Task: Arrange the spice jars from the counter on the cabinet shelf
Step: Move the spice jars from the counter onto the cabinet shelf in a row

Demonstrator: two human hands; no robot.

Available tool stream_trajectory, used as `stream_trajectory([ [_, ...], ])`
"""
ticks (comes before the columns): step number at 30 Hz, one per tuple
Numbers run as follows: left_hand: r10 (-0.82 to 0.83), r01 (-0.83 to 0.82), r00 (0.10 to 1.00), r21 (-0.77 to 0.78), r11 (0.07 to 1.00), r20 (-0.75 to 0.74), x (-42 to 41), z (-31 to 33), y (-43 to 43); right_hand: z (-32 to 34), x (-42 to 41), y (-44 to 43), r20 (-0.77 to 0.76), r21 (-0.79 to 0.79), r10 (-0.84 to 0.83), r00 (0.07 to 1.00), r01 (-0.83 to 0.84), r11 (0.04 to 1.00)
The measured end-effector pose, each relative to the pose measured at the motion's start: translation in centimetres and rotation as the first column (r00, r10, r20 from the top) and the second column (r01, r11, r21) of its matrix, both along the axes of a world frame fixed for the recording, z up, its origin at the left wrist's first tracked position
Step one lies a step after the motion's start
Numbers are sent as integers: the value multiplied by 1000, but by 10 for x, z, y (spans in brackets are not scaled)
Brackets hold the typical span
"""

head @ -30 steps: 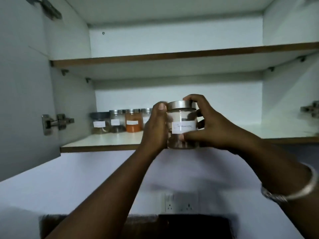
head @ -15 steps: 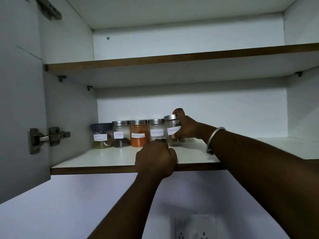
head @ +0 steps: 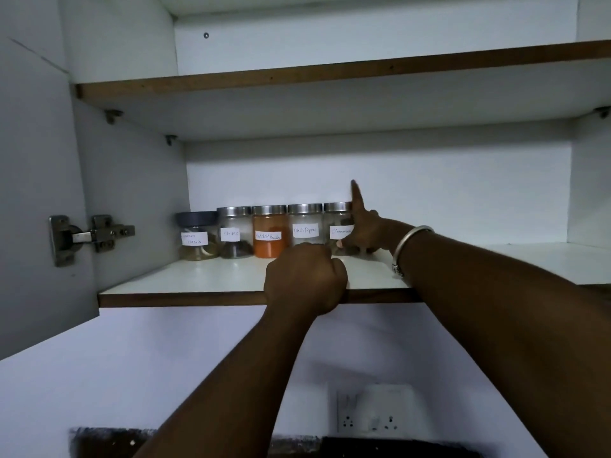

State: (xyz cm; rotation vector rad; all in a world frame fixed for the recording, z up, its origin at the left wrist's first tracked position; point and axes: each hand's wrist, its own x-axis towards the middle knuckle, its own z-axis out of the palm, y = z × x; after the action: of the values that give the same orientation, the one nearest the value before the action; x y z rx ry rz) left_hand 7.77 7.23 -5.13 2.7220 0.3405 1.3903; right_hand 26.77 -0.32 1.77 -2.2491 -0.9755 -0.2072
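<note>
Nearest to me, low on the wall, sits a wall socket (head: 377, 412), and both forearms rise past it toward the open cabinet. The left hand (head: 305, 279) stops first. It is balled into a fist, fingers folded under, resting on the front lip of the cabinet shelf (head: 185, 285). I can see nothing held in it.

The right hand (head: 362, 233), with a metal bangle (head: 411, 241) at the wrist, reaches deeper, to about one o'clock from that fist. It is on the cinnamon jar (head: 337, 223), which stands upright on the shelf with its steel lid on top and its label facing out. The thumb lies across the jar's lower front and the lower fingers curl round its right side, while the index finger (head: 354, 193) points straight up to twelve o'clock, clear of the lid. It looks like a grip about to loosen.

The jar lies at nine o'clock from the right palm with its long axis vertical, so I judge the hand must come away toward five o'clock without tipping it. The right hand is the nearer one by far.

The jar ends a row that runs off toward nine o'clock: the black pepper jar (head: 305, 226) close beside it (whether they touch I cannot tell), then the red chilli powder jar (head: 268, 234), the cloves jar (head: 233, 233) and a dark-lidded masala jar (head: 196, 238). Beyond them is the cabinet's white back wall.
</note>
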Motion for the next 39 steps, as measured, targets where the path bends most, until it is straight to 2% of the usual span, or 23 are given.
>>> stream_trajectory([
  [2,0,0,1000,5,1000,13,-3,0,0,5,-13,-16,-204,99,18,979,3,995],
  [5,-16,16,1000,25,1000,22,-6,0,-2,12,-36,-45,-431,46,42,902,-25,999],
  [8,-82,82,997,53,995,-12,-10,3,-6,6,-76,-74,-409,-52,63,910,-92,994],
  [11,-252,252,968,-65,965,9,-32,8,-22,-12,-134,-100,-250,-9,158,955,-165,986],
  [15,-519,584,807,-255,770,282,-68,-8,-70,-57,-206,-141,-117,295,226,967,-184,938],
  [17,-616,722,691,-322,613,377,-92,-39,-99,-94,-235,-168,-77,426,286,955,-228,875],
  [18,-645,770,638,-371,519,421,-104,-57,-110,-113,-247,-181,-74,471,319,945,-249,846],
  [20,-643,777,618,-476,412,452,-131,-111,-133,-169,-265,-208,-114,509,329,938,-229,830],
  [23,-623,669,681,-674,314,385,-158,-201,-154,-269,-270,-234,-227,414,194,954,-85,906],
  [25,-603,505,748,-827,246,277,-174,-270,-165,-346,-271,-251,-298,258,33,954,47,965],
  [27,-599,299,792,-930,212,118,-191,-340,-173,-419,-274,-270,-368,11,-117,923,130,991],
  [28,-599,213,798,-960,184,62,-200,-372,-176,-452,-276,-281,-398,-138,-180,900,136,981],
  [30,-614,63,789,-991,116,-21,-222,-425,-188,-510,-285,-305,-421,-421,-294,858,103,901],
  [32,-663,-28,744,-995,92,-82,-239,-461,-199,-552,-295,-325,-439,-603,-375,816,41,797],
  [35,-717,-129,687,-991,37,-117,-255,-486,-214,-585,-311,-338,-455,-659,-375,808,-22,752],
  [37,-711,-202,693,-979,-39,-115,-258,-493,-222,-592,-317,-337,-438,-643,-349,828,-17,766],
  [39,-697,-293,697,-954,-64,-167,-259,-493,-227,-591,-318,-336,-462,-604,-329,824,-20,797],
])
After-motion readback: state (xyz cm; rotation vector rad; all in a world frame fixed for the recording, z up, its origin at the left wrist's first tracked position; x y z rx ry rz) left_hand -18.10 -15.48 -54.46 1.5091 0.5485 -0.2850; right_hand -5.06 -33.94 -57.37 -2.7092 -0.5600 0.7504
